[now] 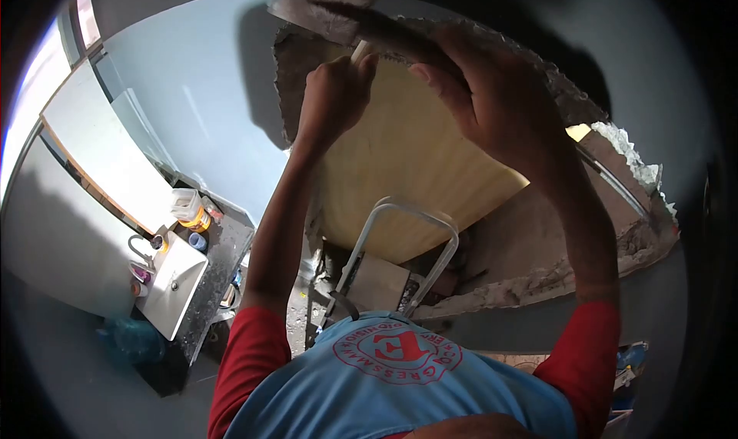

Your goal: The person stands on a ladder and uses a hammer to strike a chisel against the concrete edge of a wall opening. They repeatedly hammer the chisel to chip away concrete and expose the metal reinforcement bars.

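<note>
The pale handle (359,51) sits at the top of the view, against the ragged edge of the opening (307,35) broken in the wall, just above the yellowish panel (400,162); what it carries at its far end is hidden in shadow, so you cannot name the tool. Keep it pressed flat along the rough grey edge and work in short strokes; steady it with the other hand rather than pushing harder, since you appear to stand on the ladder (400,247). Your left hand (332,93) is curled into a tight fist around the handle, fingers fully closed. Your right hand (492,101) is spread, fingers extended and only slightly bent, laid over the dark strip (361,20) at the edge; whether it grips anything you cannot tell. A sink (175,285) sits far off at the left.
</note>
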Demonstrator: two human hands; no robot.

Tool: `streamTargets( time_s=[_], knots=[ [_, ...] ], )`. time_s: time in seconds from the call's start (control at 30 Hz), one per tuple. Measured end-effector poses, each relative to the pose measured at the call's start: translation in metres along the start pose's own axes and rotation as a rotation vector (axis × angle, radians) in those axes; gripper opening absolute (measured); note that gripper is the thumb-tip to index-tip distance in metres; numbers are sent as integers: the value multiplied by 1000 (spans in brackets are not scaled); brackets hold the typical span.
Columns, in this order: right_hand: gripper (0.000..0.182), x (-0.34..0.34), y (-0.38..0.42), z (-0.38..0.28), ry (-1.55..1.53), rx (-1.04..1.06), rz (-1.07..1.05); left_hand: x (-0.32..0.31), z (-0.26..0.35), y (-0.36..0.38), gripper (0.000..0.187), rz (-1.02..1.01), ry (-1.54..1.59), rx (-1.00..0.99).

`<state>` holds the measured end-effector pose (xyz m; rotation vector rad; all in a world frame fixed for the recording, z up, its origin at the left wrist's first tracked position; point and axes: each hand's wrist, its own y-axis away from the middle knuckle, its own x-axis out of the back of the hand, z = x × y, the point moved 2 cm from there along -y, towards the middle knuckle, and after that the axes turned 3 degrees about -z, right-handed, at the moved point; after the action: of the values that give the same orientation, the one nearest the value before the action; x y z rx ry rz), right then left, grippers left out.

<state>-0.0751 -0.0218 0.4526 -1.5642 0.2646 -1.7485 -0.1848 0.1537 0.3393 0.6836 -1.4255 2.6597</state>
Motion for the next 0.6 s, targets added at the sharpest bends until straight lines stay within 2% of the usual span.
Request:
streamTargets(
  time_s=[0.03,0.07,0.13,0.17,0.2,0.23,0.27,0.33,0.37,0.47,0.53,0.6],
  knots=[
    [28,3,1,-6,-61,138,136,2,2,1,49,0,5,3],
    [28,2,1,-6,-60,138,131,4,5,1,49,-35,16,19],
    [27,-1,3,-3,-168,164,267,14,15,0,48,-64,26,37],
    [27,-7,8,6,-172,164,264,18,22,1,49,-75,20,79],
    [22,-18,11,24,-54,65,142,20,25,2,49,-81,16,123],
    [20,-21,11,27,65,-38,20,17,23,2,51,-50,1,75],
    [20,-19,15,23,56,-47,13,15,22,8,51,-63,0,80],
    [18,6,4,14,5,-47,86,17,23,3,51,-81,34,178],
    [16,17,2,4,-36,47,192,15,22,5,51,-88,33,181],
    [18,19,2,3,-145,158,298,14,20,2,51,-68,45,139],
    [20,-5,7,21,-85,100,239,15,20,2,52,-58,44,117],
    [24,-17,11,27,108,-163,-162,13,18,8,52,-90,23,92]
  ],
)
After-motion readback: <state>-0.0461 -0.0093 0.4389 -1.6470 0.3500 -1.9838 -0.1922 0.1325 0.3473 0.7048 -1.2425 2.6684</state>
